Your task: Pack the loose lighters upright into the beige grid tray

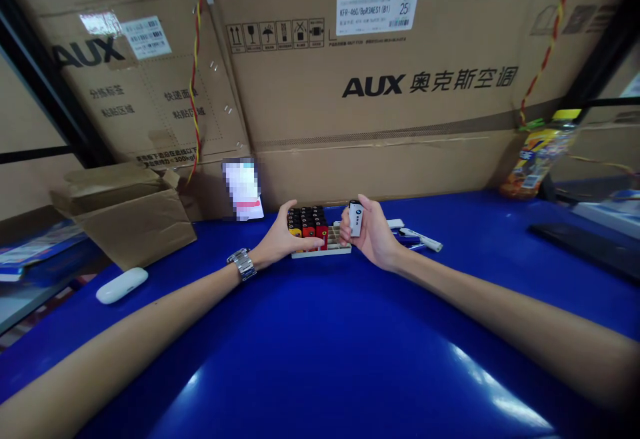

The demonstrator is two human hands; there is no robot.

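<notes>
Most likely a makeshift work corner in a workshop or storeroom; which of the two cannot be told. Brown cardboard (300,116) from air-conditioner packing, printed AUX with a row of handling symbols (277,36) and a white label (377,12), stands as a wall along the far side of a glossy blue table (320,346). Dark frame posts, one at far left (65,79) and one at far right (595,62), look like racking. Twisted red-and-yellow wire (194,86) hangs down the cardboard. An open box (155,229) at left, pens (423,239) and a drink bottle (540,156) at far right suit an everyday workplace.
</notes>
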